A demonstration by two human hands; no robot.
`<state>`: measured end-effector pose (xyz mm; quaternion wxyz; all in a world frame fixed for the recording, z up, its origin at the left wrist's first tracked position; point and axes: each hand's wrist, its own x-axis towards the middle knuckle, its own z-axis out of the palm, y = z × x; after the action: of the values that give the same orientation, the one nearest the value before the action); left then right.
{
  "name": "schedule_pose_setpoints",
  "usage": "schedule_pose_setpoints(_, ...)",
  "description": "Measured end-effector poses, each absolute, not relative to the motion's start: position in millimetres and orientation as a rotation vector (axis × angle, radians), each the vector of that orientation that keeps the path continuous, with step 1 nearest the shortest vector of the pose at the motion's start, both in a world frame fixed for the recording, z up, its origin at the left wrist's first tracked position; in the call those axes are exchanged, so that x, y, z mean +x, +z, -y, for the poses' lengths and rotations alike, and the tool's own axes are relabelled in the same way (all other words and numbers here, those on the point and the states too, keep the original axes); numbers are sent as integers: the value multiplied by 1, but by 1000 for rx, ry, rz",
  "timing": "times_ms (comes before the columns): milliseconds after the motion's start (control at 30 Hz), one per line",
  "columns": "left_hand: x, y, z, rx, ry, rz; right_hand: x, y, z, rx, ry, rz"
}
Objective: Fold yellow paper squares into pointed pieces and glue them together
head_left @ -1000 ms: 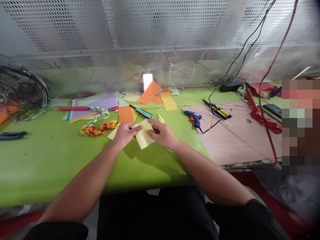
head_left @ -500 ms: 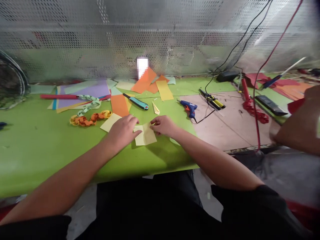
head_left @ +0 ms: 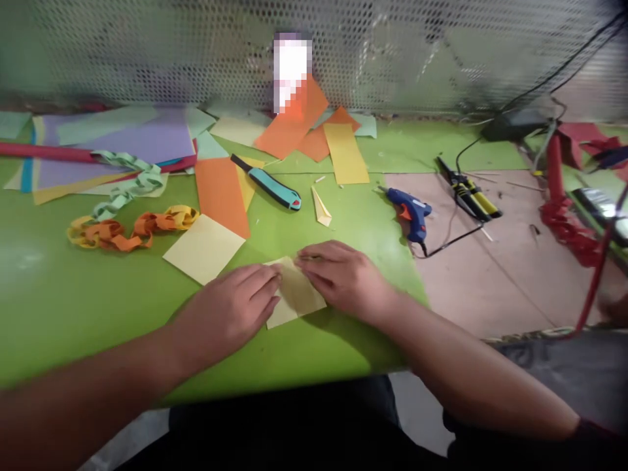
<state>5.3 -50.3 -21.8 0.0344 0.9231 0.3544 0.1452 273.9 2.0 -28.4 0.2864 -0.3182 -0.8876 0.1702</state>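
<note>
Both my hands rest on a folded piece of pale yellow paper (head_left: 297, 294) lying on the green tabletop (head_left: 73, 314). My left hand (head_left: 226, 311) presses its fingertips on the paper's left side. My right hand (head_left: 343, 275) lies across its top edge, covering part of it. A square of pale yellow paper (head_left: 203, 248) lies just beyond my left hand, overlapping an orange paper strip (head_left: 220, 196). A small folded paper point (head_left: 320, 207) sits beyond my right hand.
Farther left lie a paper chain (head_left: 132, 232) and a utility knife (head_left: 265, 181). A blue glue gun (head_left: 409, 212) rests on a pink board (head_left: 481, 275), with its cord trailing right. Coloured paper sheets (head_left: 132, 137) line the back, before a perforated metal screen (head_left: 392, 59).
My view has tilted down and moved closer. My hands have come together over the yellow paper and now press on it. The other person's arm at right has left view, with only a blurred hand at the edge.
</note>
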Motion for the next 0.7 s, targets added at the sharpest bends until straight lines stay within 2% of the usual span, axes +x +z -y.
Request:
schedule_pose_setpoints(333,5,-23,53,2917,317,-1065,277,-25,-3,-664,465,2567)
schedule_pose_setpoints(700,5,-19,52,2865,430,-1073,277,-17,-3,-662,540,2652)
